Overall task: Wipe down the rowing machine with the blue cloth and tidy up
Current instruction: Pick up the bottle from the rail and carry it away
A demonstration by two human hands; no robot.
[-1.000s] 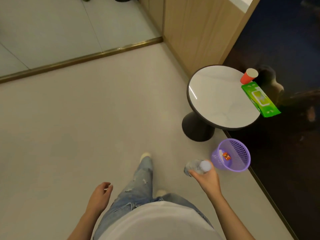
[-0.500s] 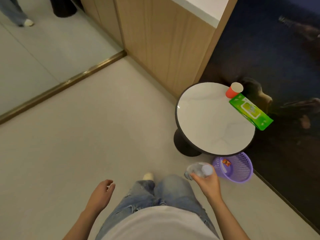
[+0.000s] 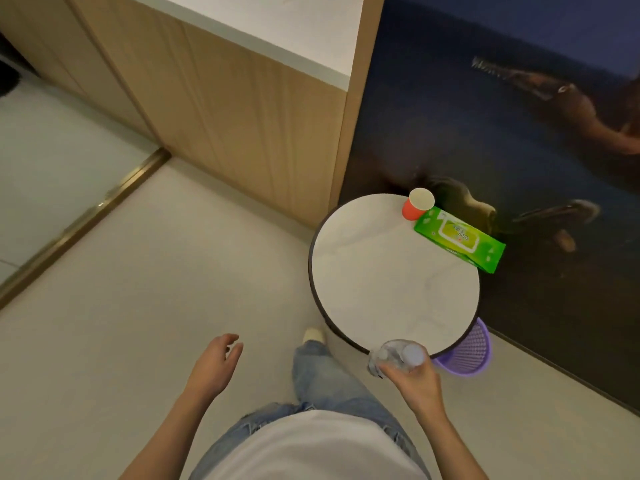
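My right hand [image 3: 415, 382] gripped the clear bottle [image 3: 394, 356] at the near rim of the round counter [image 3: 381, 289]. My left hand [image 3: 214, 368] hung loose and empty, off the counter's left. Neither blue cloth nor rowing machine was in view. I judged the bottle was being tidied: set it upright on the bare top, short of the red cup [image 3: 417, 204] and green wipes pack [image 3: 459, 239] at the far edge, or drop it squarely into the purple basket [image 3: 467, 355] beneath the counter's right side.

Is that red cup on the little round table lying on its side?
No, the red cup stands upright, mouth up, at the round table's far edge beside the green pack.
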